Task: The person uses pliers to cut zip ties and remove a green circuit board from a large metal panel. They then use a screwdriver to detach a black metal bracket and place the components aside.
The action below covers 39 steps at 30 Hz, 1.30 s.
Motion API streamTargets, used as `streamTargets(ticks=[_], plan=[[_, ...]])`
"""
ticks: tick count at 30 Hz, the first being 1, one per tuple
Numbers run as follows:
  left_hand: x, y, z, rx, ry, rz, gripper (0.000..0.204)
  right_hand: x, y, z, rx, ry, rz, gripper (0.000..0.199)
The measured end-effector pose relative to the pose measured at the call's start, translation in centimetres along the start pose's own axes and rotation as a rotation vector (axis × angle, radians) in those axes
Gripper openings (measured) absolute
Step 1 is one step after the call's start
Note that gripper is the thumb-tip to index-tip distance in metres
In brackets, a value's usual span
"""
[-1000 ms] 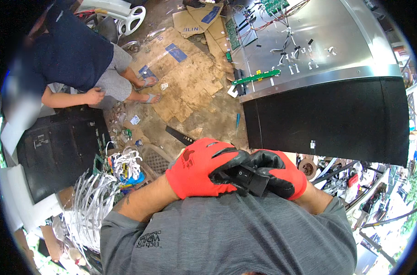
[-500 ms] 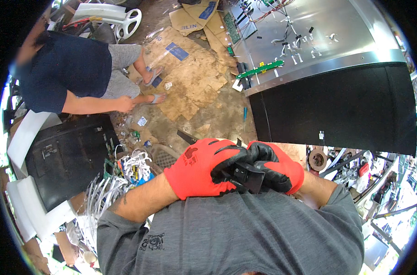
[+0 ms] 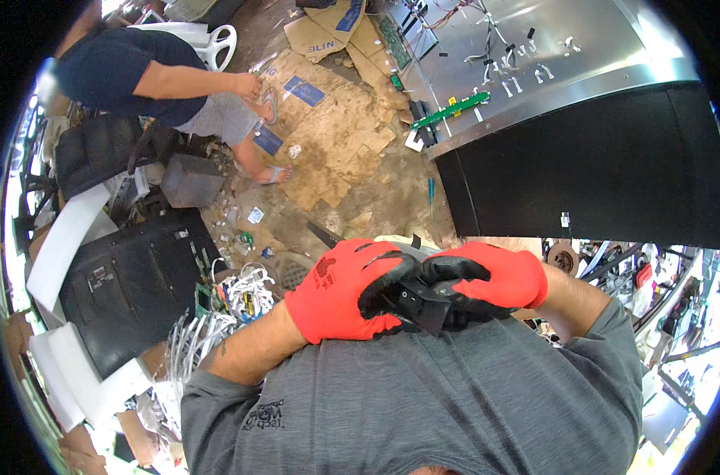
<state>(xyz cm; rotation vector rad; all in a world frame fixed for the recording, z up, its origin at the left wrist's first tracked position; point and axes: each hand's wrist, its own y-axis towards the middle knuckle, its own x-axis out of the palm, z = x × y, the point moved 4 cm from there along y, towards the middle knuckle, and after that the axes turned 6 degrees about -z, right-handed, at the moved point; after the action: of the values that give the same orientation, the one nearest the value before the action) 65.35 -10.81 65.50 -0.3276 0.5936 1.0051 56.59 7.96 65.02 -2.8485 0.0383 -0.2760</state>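
Close to my chest, both gloved hands are closed around a small black plastic part with a rocker switch (image 3: 408, 296) on it. My left hand (image 3: 340, 286), in a red glove with black palm and fingertips, grips its left side. My right hand (image 3: 493, 279), gloved the same way, presses at its upper right with bent fingers. The black gloves and dark plastic blend, so the part's full outline is hidden. A dark strip (image 3: 323, 233) shows just beyond my left hand.
A large metal panel (image 3: 566, 103) with a green circuit board strip (image 3: 453, 111) and a black side (image 3: 590, 170) stands at far right. A screwdriver (image 3: 431, 190) lies on the floor. Another person (image 3: 130, 75) is at far left, above black panels (image 3: 130, 285) and white cables (image 3: 249, 289).
My right hand has shifted slightly right while both hands keep hold of the switch part. The other person's forearm has moved farther away. The whole view has shifted a little.
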Motion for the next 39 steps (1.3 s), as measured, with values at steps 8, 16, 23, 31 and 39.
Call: streamTargets(ticks=[8,16,23,31,39], plan=[[-1.4,-0.3,-0.9,-0.122,-0.496,0.138,0.063,-0.1,3.4,-0.7,-0.199,0.205,0.033,0.034],[-1.2,-0.6,-2.8,-0.109,-0.32,0.05,0.062,0.1,3.8,-1.1,-0.123,0.352,0.029,0.037],[-3.8,1.2,-3.7,-0.163,-0.591,0.456,0.1,-2.0,7.4,-1.8,-0.267,0.494,0.137,0.036],[-12.1,4.3,-1.9,-0.064,-0.624,0.689,0.094,-4.1,4.4,-11.2,-0.886,-0.732,0.96,0.051],[-20.8,7.3,0.5,-0.116,-0.689,0.539,0.057,-7.5,7.8,-21.0,-0.953,-1.069,1.023,0.053]])
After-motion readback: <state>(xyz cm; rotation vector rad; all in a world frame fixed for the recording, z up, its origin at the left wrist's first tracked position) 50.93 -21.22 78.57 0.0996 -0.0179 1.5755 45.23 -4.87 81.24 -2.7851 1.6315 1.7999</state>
